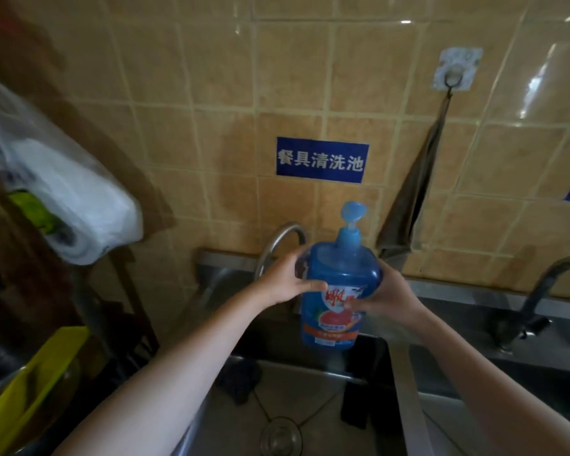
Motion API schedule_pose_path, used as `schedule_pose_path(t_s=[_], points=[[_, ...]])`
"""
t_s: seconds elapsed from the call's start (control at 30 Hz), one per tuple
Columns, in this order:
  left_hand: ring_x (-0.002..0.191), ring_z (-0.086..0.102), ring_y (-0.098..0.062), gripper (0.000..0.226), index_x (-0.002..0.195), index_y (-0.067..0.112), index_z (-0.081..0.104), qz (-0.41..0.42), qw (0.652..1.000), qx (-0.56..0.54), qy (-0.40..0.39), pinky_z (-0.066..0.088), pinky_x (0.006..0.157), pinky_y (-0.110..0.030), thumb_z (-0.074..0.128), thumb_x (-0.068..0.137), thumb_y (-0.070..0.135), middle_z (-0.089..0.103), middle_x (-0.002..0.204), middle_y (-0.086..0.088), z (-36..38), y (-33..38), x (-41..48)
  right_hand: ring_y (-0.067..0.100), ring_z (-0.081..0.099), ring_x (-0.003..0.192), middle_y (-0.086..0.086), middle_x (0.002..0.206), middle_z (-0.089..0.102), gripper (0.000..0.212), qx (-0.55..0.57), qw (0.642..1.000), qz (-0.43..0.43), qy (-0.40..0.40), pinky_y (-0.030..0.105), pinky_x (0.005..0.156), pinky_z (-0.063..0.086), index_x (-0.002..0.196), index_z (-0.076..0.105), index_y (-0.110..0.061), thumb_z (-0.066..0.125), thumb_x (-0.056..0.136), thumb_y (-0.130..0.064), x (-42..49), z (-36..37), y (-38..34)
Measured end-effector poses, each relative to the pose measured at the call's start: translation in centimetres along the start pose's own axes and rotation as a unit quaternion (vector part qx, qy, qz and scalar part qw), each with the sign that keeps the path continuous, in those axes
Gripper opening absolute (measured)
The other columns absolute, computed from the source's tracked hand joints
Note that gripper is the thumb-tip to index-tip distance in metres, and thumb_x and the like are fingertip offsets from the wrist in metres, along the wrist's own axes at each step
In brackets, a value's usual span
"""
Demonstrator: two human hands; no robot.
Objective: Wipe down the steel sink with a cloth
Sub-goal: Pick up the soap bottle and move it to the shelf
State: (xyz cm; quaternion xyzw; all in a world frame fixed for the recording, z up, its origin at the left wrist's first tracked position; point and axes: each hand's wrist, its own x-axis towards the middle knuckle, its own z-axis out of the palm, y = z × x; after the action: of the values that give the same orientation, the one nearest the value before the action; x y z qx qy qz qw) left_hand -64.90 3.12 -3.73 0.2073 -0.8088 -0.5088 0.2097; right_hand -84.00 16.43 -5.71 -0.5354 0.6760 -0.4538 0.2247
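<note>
Holding, in left hand (285,281) and right hand (387,296) with fingers curled round it, 1 blue pump bottle (338,278) above the back rim of the steel sink (403,390), with 1 dark cloth (239,380) inside the sink and 1 brown rag (405,209) hung behind the sink.

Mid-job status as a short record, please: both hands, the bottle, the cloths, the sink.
left hand: grips the soap bottle on its left side
right hand: grips the bottle's right side
soap bottle: blue, pump on top, held above the sink
dark cloth: lying in the basin, untouched
brown cloth: hanging from a wall hook
wiping: not yet begun
</note>
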Motion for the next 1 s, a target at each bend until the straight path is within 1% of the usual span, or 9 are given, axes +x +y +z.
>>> schedule_pose_path(t_s=[0.1, 0.2, 0.27, 0.37, 0.47, 0.6, 0.7, 0.9, 1.0], points=[[0.112, 0.053, -0.007, 0.069, 0.137, 0.021, 0.039, 0.004, 1.0, -0.01, 0.022, 0.05, 0.086, -0.02, 0.073, 0.078, 0.012, 0.052, 0.13, -0.001, -2.9, 1.4, -1.8, 0.009, 0.067, 0.101, -0.002, 0.112, 0.07, 0.086, 0.0, 0.999, -0.028, -0.026, 0.028, 0.085, 0.055, 0.128, 0.051, -0.014, 0.092, 0.052, -0.016, 1.0, 1.2, -3.6], [0.093, 0.053, 0.016, 0.055, 0.12, 0.036, 0.04, -0.001, 0.999, -0.007, 0.051, 0.047, 0.07, -0.007, 0.071, 0.081, 0.014, 0.048, 0.115, 0.015, -5.7, 2.4, -3.8, 0.005, 0.068, 0.097, -0.005, 0.107, 0.07, 0.076, 0.005, 0.998, -0.042, -0.048, 0.019, 0.076, 0.056, 0.121, 0.055, -0.018, 0.091, 0.055, -0.014, 2.1, 2.4, -6.9], [0.091, 0.055, 0.011, 0.055, 0.123, 0.029, 0.036, -0.014, 0.996, -0.026, 0.081, 0.046, 0.065, -0.005, 0.071, 0.08, 0.022, 0.045, 0.111, 0.018, -7.4, 3.6, -5.3, 0.001, 0.068, 0.094, -0.007, 0.103, 0.071, 0.069, 0.014, 0.997, -0.052, -0.06, 0.012, 0.069, 0.054, 0.117, 0.055, -0.022, 0.089, 0.058, -0.014, 2.7, 3.5, -8.9], [0.096, 0.048, -0.002, 0.098, 0.135, 0.018, 0.036, -0.015, 0.991, 0.008, 0.133, 0.045, 0.073, -0.011, 0.069, 0.052, 0.059, 0.047, 0.111, 0.016, -10.0, 5.5, -7.6, 0.0, 0.068, 0.093, -0.007, 0.104, 0.07, 0.065, 0.033, 0.995, -0.068, -0.07, 0.014, 0.068, 0.056, 0.119, 0.055, -0.019, 0.086, 0.062, -0.012, 3.4, 5.2, -11.7], [0.103, 0.05, -0.007, 0.116, 0.138, 0.019, 0.038, -0.009, 0.986, 0.038, 0.162, 0.047, 0.086, -0.026, 0.066, 0.04, 0.076, 0.051, 0.118, 0.009, -12.8, 6.8, -10.3, 0.008, 0.067, 0.098, -0.004, 0.11, 0.068, 0.063, 0.025, 0.991, -0.101, -0.088, 0.025, 0.078, 0.058, 0.122, 0.055, -0.014, 0.084, 0.066, -0.011, 4.3, 7.1, -14.8], [0.11, 0.053, -0.016, 0.088, 0.138, 0.022, 0.04, -0.018, 0.976, 0.059, 0.21, 0.051, 0.085, -0.029, 0.071, 0.063, 0.057, 0.051, 0.13, 0.001, -16.4, 7.4, -13.4, 0.011, 0.067, 0.1, -0.002, 0.111, 0.068, 0.065, 0.052, 0.982, -0.13, -0.123, 0.024, 0.077, 0.058, 0.124, 0.055, -0.012, 0.084, 0.066, -0.012, 5.6, 10.2, -18.6], [0.099, 0.057, -0.002, 0.065, 0.135, 0.022, 0.043, -0.008, 0.968, 0.054, 0.245, 0.052, 0.071, -0.018, 0.072, 0.078, 0.034, 0.053, 0.125, 0.004, -19.2, 7.7, -15.8, 0.005, 0.067, 0.095, -0.007, 0.106, 0.069, 0.066, 0.063, 0.975, -0.158, -0.146, 0.015, 0.069, 0.056, 0.119, 0.058, -0.016, 0.085, 0.06, -0.024, 6.4, 13.0, -21.2], [0.098, 0.058, -0.009, 0.064, 0.132, 0.027, 0.045, -0.022, 0.941, 0.102, 0.321, 0.051, 0.072, -0.02, 0.073, 0.076, 0.039, 0.056, 0.118, 0.005, -24.8, 7.6, -22.0, 0.001, 0.069, 0.091, -0.017, 0.099, 0.072, 0.058, 0.109, 0.953, -0.189, -0.21, 0.013, 0.067, 0.054, 0.108, 0.062, -0.028, 0.085, 0.055, -0.027, 7.3, 19.6, -26.5], [0.093, 0.057, 0.012, 0.058, 0.126, 0.031, 0.048, -0.026, 0.93, 0.104, 0.352, 0.046, 0.068, -0.007, 0.074, 0.075, 0.039, 0.056, 0.115, 0.015, -27.5, 7.4, -25.8, 0.012, 0.07, 0.095, -0.003, 0.105, 0.073, 0.066, 0.132, 0.939, -0.208, -0.239, 0.025, 0.075, 0.058, 0.114, 0.063, -0.019, 0.086, 0.052, -0.03, 7.8, 23.5, -29.0]])
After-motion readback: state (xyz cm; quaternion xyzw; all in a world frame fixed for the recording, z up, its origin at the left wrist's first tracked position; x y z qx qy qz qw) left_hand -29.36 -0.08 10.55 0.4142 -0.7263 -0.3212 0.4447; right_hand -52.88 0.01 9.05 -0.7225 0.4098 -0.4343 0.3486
